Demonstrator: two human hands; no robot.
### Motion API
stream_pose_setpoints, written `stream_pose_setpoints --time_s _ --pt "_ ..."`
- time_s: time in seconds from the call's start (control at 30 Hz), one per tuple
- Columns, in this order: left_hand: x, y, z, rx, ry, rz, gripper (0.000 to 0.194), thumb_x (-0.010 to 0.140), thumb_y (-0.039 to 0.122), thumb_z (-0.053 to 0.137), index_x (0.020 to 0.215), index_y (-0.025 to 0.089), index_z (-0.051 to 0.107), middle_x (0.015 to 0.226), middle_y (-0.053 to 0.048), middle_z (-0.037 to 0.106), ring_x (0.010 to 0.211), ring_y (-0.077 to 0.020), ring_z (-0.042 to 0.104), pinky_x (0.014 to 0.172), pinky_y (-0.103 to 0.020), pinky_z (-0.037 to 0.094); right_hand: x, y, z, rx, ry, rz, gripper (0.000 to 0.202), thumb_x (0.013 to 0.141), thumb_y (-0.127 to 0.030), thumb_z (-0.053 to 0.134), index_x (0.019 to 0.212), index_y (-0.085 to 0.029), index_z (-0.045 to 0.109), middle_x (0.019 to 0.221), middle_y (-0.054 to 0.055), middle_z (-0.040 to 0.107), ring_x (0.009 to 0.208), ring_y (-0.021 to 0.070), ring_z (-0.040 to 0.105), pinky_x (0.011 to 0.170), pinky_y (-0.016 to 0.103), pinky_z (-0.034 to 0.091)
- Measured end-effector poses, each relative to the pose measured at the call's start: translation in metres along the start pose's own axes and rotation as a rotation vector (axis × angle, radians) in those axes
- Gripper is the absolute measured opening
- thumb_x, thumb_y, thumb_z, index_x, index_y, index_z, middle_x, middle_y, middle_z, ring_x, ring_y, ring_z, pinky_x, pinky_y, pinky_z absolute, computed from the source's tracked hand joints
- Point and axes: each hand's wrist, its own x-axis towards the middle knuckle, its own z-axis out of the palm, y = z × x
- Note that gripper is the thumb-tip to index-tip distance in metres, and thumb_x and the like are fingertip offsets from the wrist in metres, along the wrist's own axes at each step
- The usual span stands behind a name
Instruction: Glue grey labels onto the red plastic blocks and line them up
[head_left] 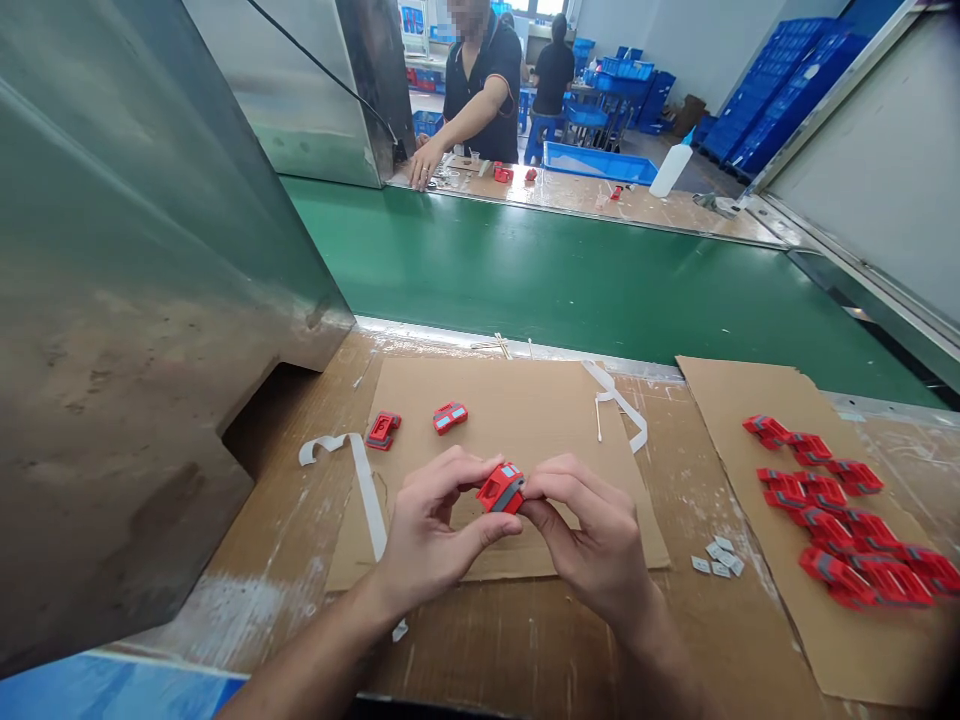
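A small red and grey part [501, 488] is held above the cardboard sheet [525, 400]. My left hand [442, 510] pinches it between thumb and fingers from the left. My right hand [589, 515] has its thumb and forefinger closed at the part's right edge; whether they hold anything small there cannot be made out. Beyond my hands, a red part with light windows [450, 417] lies on the cardboard, and another red part [383, 430] lies near its left edge.
Several red parts [821, 495] sit on the right cardboard [847, 650], beside small grey-white pieces [720, 558]. White tape strips [366, 495] edge the middle sheet. A green belt [540, 270] runs behind; across it a person's hand [426, 163] rests near a white bottle [672, 168]. Metal housing [150, 300] stands left.
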Motion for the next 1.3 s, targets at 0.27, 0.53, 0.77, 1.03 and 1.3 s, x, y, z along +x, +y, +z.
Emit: stream_pose_setpoints --time_s 0.27,0.53,0.77,1.03,1.3 --pt "-0.004 -0.001 0.005 -0.002 0.021 -0.019 0.033 0.08 0.019 0.083 0.112 0.019 0.074 0.088 -0.007 0.072 0.077 -0.0163 0.062 0.068 -0.027 0.055 -0.004 0.001 0.01 -0.12 0.096 0.024 0.017 0.095 -0.004 0.057 0.095 -0.02 0.063 0.083 0.003 0.067 0.075 0.0151 0.063 0.066 0.028 0.052" --pt "0.001 0.007 0.005 -0.014 0.031 0.024 0.036 0.078 0.019 0.086 0.112 0.021 0.074 0.089 -0.005 0.073 0.08 -0.0152 0.065 0.073 -0.025 0.056 -0.002 -0.002 0.009 -0.127 0.09 -0.016 0.018 0.095 -0.004 0.056 0.1 -0.02 0.063 0.087 0.004 0.066 0.078 0.0158 0.063 0.068 0.028 0.054" --pt "0.002 0.006 0.001 0.001 0.03 0.004 0.035 0.078 0.021 0.086 0.111 0.019 0.075 0.085 -0.006 0.073 0.074 -0.0149 0.064 0.067 -0.025 0.056 -0.002 -0.004 0.012 -0.132 0.083 -0.01 0.018 0.095 -0.003 0.055 0.098 -0.019 0.063 0.085 0.004 0.066 0.075 0.0155 0.061 0.065 0.028 0.053" --pt "0.003 0.008 0.004 0.003 0.055 -0.02 0.034 0.076 0.02 0.087 0.109 0.019 0.076 0.079 -0.003 0.069 0.068 -0.0129 0.062 0.061 -0.022 0.054 -0.003 -0.006 0.016 -0.155 0.163 -0.016 0.02 0.095 -0.003 0.053 0.098 -0.02 0.064 0.083 0.004 0.067 0.073 0.0157 0.062 0.064 0.028 0.054" --pt "-0.002 0.003 0.008 -0.075 0.046 -0.107 0.032 0.079 0.02 0.084 0.11 0.019 0.073 0.082 -0.002 0.065 0.07 -0.0121 0.061 0.063 -0.021 0.053 -0.004 -0.004 0.011 -0.115 0.18 -0.019 0.02 0.094 -0.003 0.058 0.098 -0.02 0.066 0.084 0.004 0.067 0.076 0.0159 0.064 0.067 0.028 0.055"
